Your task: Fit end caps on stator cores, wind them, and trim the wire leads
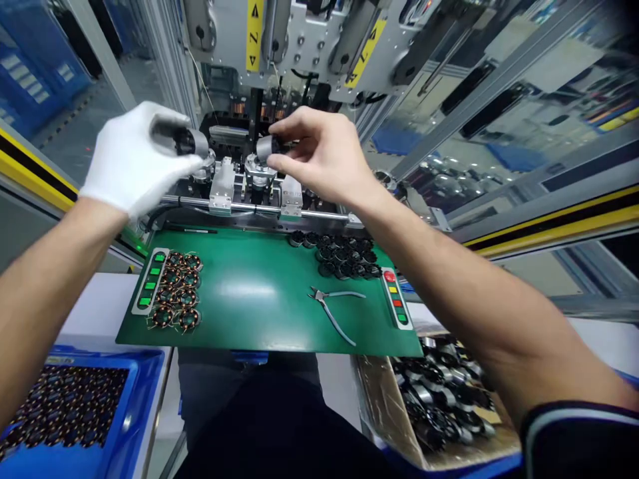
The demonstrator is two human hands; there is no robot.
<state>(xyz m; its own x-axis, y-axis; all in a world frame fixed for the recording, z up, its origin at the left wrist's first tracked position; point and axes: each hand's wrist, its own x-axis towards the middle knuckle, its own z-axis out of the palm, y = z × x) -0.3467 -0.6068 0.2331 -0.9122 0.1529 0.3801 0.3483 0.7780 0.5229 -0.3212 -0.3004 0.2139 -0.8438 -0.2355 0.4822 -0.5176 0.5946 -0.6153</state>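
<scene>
My left hand (132,156), in a white glove, closes around a motor stator core (198,142) with a silver ring and black end pieces, held at the left fixture (204,171). My bare right hand (324,150) pinches a second stator core (264,148) between thumb and fingers, just over the middle fixture (259,174). Whether that core touches the fixture I cannot tell. Both fixtures sit on the machine behind a metal rail (190,202).
On the green mat (249,259) are copper-wound stators (172,279), black stator parts (344,256), cutting pliers (324,296) and button panels (397,299). A blue tray (132,399) of wound parts stands lower left, a carton (377,399) of cores lower right. Machine heads (309,46) hang above.
</scene>
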